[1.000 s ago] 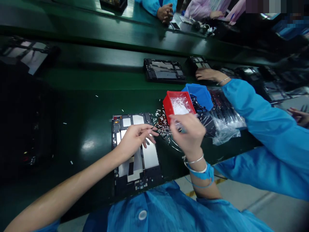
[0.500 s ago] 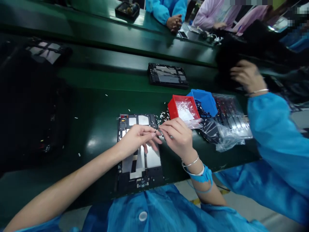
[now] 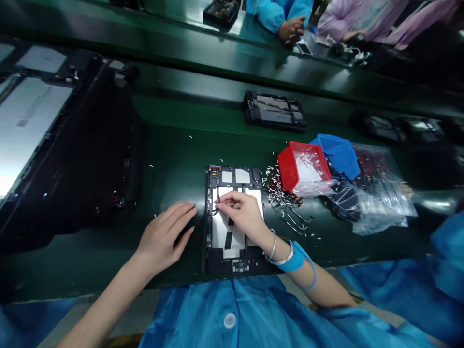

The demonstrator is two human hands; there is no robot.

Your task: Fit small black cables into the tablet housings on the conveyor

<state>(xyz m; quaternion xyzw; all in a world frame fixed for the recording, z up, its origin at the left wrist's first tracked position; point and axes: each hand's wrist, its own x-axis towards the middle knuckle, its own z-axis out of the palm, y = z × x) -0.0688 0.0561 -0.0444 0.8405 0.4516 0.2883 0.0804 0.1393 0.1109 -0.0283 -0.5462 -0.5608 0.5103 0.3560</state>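
An opened tablet chassis (image 3: 234, 241) lies face down on the green bench in front of me, showing silver panels and black strips. My right hand (image 3: 242, 214) rests on its upper half, thumb and forefinger pinched on a small thin black cable piece (image 3: 214, 210) at the chassis's left edge. My left hand (image 3: 165, 237) lies flat on the bench just left of the chassis, fingers stretched out, holding nothing. A blue wrist strap and bangles circle my right wrist.
A red bin (image 3: 303, 167) of white bits and a blue bin (image 3: 339, 153) stand right of the chassis, beside loose black cables (image 3: 290, 210) and plastic bags (image 3: 377, 200). Another chassis (image 3: 274, 110) lies on the belt behind. Large dark panels (image 3: 61, 140) sit left. Other people's hands (image 3: 291, 28) rest far back.
My left hand has let go and moved left onto the bench, flat. My right hand has moved down onto the chassis with the small piece. The co-worker's arm at right has withdrawn.
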